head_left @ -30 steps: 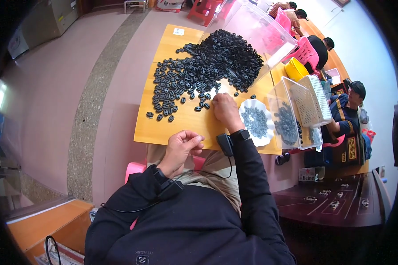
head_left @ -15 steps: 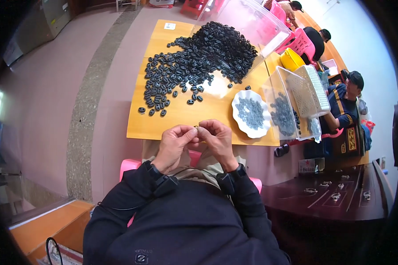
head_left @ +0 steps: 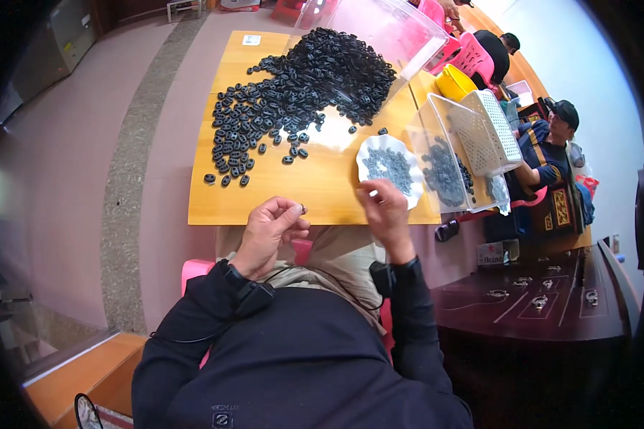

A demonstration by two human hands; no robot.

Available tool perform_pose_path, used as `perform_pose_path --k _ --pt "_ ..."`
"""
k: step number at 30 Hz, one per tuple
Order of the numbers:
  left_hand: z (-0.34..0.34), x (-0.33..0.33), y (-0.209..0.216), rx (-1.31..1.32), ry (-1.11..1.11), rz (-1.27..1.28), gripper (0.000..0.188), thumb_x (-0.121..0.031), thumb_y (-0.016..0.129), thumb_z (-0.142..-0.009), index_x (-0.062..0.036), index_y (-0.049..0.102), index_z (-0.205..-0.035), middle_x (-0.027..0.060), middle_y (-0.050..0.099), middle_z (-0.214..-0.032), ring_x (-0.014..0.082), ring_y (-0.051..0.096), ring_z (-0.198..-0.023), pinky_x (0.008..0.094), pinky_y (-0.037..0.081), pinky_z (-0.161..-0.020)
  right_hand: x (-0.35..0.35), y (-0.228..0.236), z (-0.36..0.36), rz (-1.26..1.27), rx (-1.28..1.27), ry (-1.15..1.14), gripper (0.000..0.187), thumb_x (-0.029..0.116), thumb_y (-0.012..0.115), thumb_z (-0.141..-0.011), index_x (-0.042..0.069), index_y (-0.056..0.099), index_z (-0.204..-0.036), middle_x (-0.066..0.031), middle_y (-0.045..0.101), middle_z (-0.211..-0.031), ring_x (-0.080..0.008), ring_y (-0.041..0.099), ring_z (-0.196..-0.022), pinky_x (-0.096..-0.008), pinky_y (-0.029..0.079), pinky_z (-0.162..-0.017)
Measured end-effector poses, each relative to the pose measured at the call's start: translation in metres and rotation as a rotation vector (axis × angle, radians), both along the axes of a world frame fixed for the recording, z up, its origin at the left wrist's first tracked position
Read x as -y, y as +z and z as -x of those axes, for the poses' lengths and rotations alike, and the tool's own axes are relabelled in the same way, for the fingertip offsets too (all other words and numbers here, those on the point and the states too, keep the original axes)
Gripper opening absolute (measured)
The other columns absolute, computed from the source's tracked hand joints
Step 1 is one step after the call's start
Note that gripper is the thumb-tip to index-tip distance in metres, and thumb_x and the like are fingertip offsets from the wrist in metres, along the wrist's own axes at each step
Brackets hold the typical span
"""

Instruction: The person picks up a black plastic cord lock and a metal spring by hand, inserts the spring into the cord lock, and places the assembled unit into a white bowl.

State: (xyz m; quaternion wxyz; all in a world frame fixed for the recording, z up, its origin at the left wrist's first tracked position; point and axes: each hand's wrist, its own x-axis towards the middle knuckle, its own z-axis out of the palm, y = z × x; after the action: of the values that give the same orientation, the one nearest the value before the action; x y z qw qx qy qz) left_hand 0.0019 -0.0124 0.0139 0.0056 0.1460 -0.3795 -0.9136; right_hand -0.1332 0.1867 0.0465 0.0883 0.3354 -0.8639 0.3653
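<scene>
Seen from above through a wide, bowed view, a person in a dark jacket sits at a yellow wooden table [head_left: 265, 196]. The left hand [head_left: 270, 232], just over the table's near edge, pinches a small dark piece [head_left: 304, 210] between thumb and forefinger. The right hand [head_left: 388, 218] is half curled, thumb and fingertips close together; whether anything sits between them cannot be told. It is near the small piece but apart from it, and in this view it covers the near left edge of a white scalloped plate [head_left: 363, 161] of tiny greyish, see-through parts [head_left: 388, 166]. Ahead, a broad heap of black two-holed pieces [head_left: 336, 75] fills much of the table, thinning toward the person, with a few strays between heap and plate. Behind the heap, a large clear box [head_left: 408, 36] closes off the far right corner. Just right of the plate, a clear bin [head_left: 426, 114] holds more grey and black parts and walls off that side; a white perforated basket [head_left: 485, 129] leans over it, with a yellow bowl [head_left: 454, 84] beyond. Farther right sits a co-worker in a dark cap [head_left: 540, 150], and past the bowl stands a pink chair [head_left: 474, 58].
</scene>
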Motion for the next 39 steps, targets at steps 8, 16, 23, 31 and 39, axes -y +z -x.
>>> perform_pose_path --k 8,16,23,31,39 --pt "0.001 -0.002 -0.002 -0.005 -0.028 -0.017 0.012 -0.014 0.057 -0.095 -0.0016 0.058 -0.098 0.0061 0.064 -0.09 0.0114 0.063 -0.077 0.0252 0.056 -0.071 -0.046 -0.006 0.05 -0.46 -0.115 -0.18 0.018 0.016 0.06 -0.083 0.007 0.065 -0.097 -0.0146 0.061 -0.096 -0.0375 0.061 -0.085 -0.0462 0.049 -0.073" --pt "0.001 -0.003 -0.002 0.009 0.0 -0.031 0.015 -0.012 0.058 -0.094 -0.0004 0.059 -0.104 0.0066 0.064 -0.091 0.0114 0.063 -0.077 0.0248 0.056 -0.071 -0.039 -0.005 0.055 -0.474 -0.066 -0.22 0.015 0.016 0.062 -0.081 0.006 0.069 -0.091 -0.015 0.063 -0.09 -0.0365 0.062 -0.085 -0.0428 0.049 -0.075" --pt "0.002 -0.002 -0.004 -0.009 -0.019 -0.058 0.013 -0.008 0.059 -0.093 -0.0002 0.058 -0.103 0.0077 0.065 -0.093 0.0124 0.064 -0.078 0.0257 0.057 -0.071 -0.042 -0.014 0.058 -0.423 -0.112 -0.209 0.012 0.016 0.061 -0.085 0.006 0.066 -0.087 -0.0144 0.062 -0.087 -0.0362 0.061 -0.083 -0.0436 0.048 -0.073" --pt "0.001 -0.001 -0.003 -0.008 -0.05 -0.062 0.015 -0.008 0.059 -0.092 -0.0023 0.058 -0.106 0.009 0.066 -0.09 0.0141 0.065 -0.077 0.0279 0.058 -0.07 -0.042 -0.016 0.057 -0.378 -0.159 -0.207 0.013 0.015 0.058 -0.088 0.003 0.063 -0.086 -0.0149 0.061 -0.085 -0.0364 0.06 -0.081 -0.0434 0.047 -0.071" --pt "-0.001 -0.003 0.004 0.017 -0.049 -0.023 0.013 -0.005 0.062 -0.09 -0.0014 0.06 -0.102 0.0079 0.066 -0.087 0.015 0.066 -0.077 0.0281 0.058 -0.073 -0.046 -0.018 0.058 -0.28 -0.171 -0.158 0.014 0.015 0.06 -0.088 0.002 0.062 -0.084 -0.0171 0.062 -0.083 -0.0371 0.06 -0.079 -0.0428 0.046 -0.069"
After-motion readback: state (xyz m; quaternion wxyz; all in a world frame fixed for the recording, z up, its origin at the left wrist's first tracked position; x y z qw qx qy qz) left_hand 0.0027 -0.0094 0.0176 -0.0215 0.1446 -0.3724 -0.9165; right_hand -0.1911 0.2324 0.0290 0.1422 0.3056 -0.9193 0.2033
